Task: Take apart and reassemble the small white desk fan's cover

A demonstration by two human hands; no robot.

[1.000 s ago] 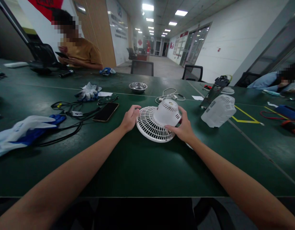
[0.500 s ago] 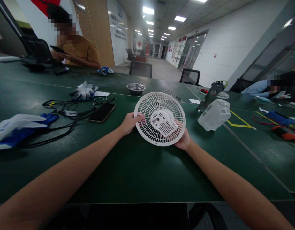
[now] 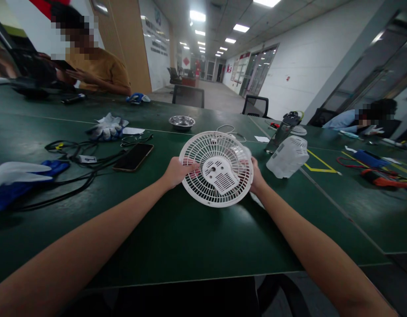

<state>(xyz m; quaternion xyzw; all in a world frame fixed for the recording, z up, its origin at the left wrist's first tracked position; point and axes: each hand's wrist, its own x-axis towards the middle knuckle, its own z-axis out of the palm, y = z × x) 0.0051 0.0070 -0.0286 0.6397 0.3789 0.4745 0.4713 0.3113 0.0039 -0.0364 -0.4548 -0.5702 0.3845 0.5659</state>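
Note:
A round white fan guard (image 3: 195, 187) with a slotted hub is held tilted over the table, its outer face toward me. My left hand (image 3: 177, 171) is closed on its left rim, thumb over the bars. At the right rim, my right hand (image 3: 257, 176) is partly hidden behind the guard, fingers bent. Close to those fingers, a translucent fan blade (image 3: 243, 153) shows behind the bars; another pale edge pokes out below that hand. How the blade and guard meet is hidden.
A translucent plastic housing (image 3: 288, 157) and a dark bottle (image 3: 279, 134) stand to the right. A phone (image 3: 134, 157), black cables (image 3: 91, 176) and gloves (image 3: 107, 127) lie left. Beyond the guard sits a metal bowl (image 3: 182, 123). Two people are seated across the table.
My right hand has shifted outward to the guard's right edge, and pale translucent parts now show behind and below it. The left hand keeps its hold. The whole view has shifted slightly.

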